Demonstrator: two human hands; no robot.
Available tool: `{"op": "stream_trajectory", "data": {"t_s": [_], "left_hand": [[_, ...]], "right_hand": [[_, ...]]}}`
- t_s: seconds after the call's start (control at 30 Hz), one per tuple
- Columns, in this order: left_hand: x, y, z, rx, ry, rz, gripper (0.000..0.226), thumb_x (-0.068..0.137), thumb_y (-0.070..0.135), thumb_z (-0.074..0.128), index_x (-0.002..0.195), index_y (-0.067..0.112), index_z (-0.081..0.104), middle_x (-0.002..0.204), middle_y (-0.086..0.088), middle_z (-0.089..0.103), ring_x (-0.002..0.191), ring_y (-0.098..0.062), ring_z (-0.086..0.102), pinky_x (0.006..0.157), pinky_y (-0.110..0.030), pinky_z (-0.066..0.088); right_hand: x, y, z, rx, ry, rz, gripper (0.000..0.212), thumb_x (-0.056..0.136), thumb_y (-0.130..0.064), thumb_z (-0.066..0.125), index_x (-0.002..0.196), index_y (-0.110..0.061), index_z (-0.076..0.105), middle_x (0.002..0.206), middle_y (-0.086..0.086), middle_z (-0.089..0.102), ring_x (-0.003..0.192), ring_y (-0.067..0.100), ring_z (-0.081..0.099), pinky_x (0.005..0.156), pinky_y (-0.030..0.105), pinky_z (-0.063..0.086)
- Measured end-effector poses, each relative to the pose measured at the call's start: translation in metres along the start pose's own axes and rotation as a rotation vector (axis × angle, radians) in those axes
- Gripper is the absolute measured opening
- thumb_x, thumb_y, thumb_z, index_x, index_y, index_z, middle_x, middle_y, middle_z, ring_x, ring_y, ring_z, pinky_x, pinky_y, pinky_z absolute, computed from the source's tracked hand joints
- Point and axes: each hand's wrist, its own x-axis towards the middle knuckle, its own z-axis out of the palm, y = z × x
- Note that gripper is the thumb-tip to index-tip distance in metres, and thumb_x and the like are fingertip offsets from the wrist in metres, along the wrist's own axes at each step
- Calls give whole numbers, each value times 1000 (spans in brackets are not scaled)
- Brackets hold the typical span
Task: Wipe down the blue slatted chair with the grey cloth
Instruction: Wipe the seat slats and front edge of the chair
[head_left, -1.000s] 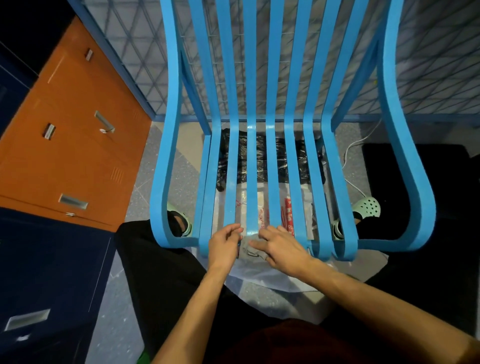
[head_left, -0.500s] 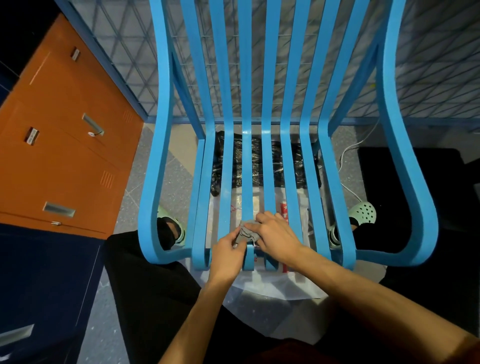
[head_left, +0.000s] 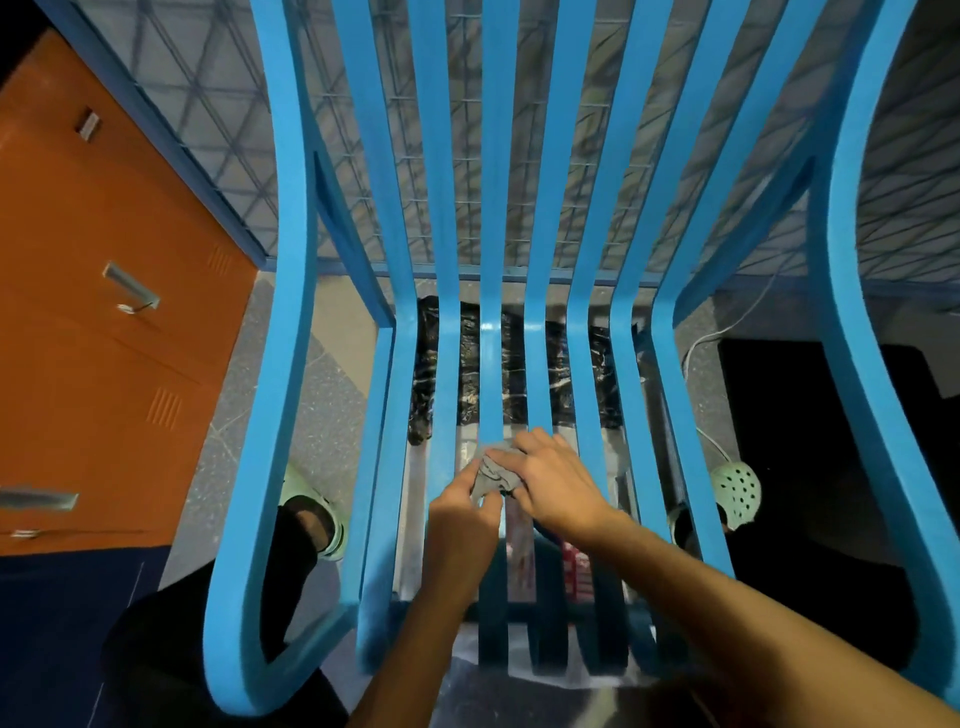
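The blue slatted chair (head_left: 582, 332) fills the view, its seat slats running toward me and its back slats rising at the top. A small crumpled grey cloth (head_left: 493, 475) lies on a middle seat slat, partway along the seat. My left hand (head_left: 460, 525) pinches the cloth's near edge from the left. My right hand (head_left: 558, 480) holds the cloth from the right, its fingers curled over the cloth and the slat. Most of the cloth is hidden under the fingers.
An orange cabinet (head_left: 104, 332) with metal handles stands at the left. A wire mesh panel (head_left: 498, 156) is behind the chair. Under the seat lie black and clear plastic bags (head_left: 467, 364). My pale green clogs (head_left: 735, 491) flank the chair; a white cable (head_left: 727, 332) trails at right.
Both hands and the cloth have moved from the seat's front edge farther along the middle slat, toward the chair back. The camera has come closer to the chair.
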Motion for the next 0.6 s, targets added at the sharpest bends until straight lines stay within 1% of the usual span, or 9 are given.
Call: {"op": "stream_trajectory", "data": {"t_s": [0.07, 0.17, 0.23, 0.3, 0.4, 0.43, 0.5, 0.53, 0.6], "left_hand": [[18, 14, 4, -12, -21, -14, 51, 92, 12, 57, 141, 20, 49, 127, -8, 64, 82, -5, 56, 61, 0, 37], [43, 33, 9, -53, -51, -36, 61, 92, 10, 57, 149, 21, 38, 141, -2, 53, 101, -2, 49, 63, 6, 32], [61, 41, 13, -66, -56, -36, 64, 93, 13, 56, 151, 25, 32, 146, -1, 48, 115, -9, 52, 77, -4, 35], [78, 46, 15, -79, -52, -45, 66, 92, 13, 57, 151, 27, 31, 146, -2, 48, 120, -10, 50, 85, -16, 35], [94, 50, 18, -133, -45, -41, 68, 91, 6, 55, 151, 25, 29, 148, 0, 46, 121, -5, 46, 88, -17, 34], [97, 50, 17, -142, -41, -37, 68, 91, 5, 54, 151, 23, 29, 147, 0, 46, 118, -3, 47, 86, -16, 35], [102, 47, 18, -165, -51, -26, 65, 91, 4, 54, 150, 22, 33, 138, 8, 53, 100, 11, 47, 78, -6, 36], [102, 44, 19, -172, -58, -27, 63, 91, 4, 54, 148, 22, 35, 127, 20, 55, 88, 19, 46, 70, 0, 34], [100, 43, 20, -182, -74, -44, 58, 93, 6, 54, 146, 26, 38, 102, 36, 45, 74, 26, 44, 60, 3, 32]], "right_hand": [[20, 12, -4, -5, 8, 16, 48, 93, -16, 52, 139, -28, 52, 111, 2, 55, 103, 21, 46, 88, 34, 34], [51, 28, -9, -27, 14, 27, 51, 90, -13, 52, 139, -27, 53, 103, 2, 53, 98, 22, 45, 84, 33, 34], [73, 37, -14, -34, 39, 28, 53, 88, -9, 54, 138, -26, 54, 100, 2, 52, 96, 22, 45, 84, 34, 35], [93, 46, -21, -33, 60, 15, 53, 85, -6, 56, 135, -24, 56, 93, 0, 47, 93, 23, 46, 82, 37, 38], [125, 62, -34, -92, 77, -20, 47, 87, -11, 59, 132, -24, 59, 91, 2, 48, 91, 26, 48, 79, 39, 38], [136, 68, -38, -114, 85, -12, 46, 89, -15, 59, 133, -25, 58, 93, 4, 52, 92, 27, 48, 79, 39, 37], [150, 79, -48, -133, 110, 47, 48, 90, -16, 60, 136, -26, 56, 96, 7, 54, 95, 28, 47, 79, 38, 36], [151, 84, -51, -129, 131, 81, 49, 88, -15, 61, 136, -25, 56, 97, 7, 53, 96, 28, 47, 80, 38, 37], [146, 88, -54, -106, 203, 109, 51, 83, -10, 66, 132, -22, 59, 96, 6, 53, 94, 28, 47, 81, 40, 41]]}}
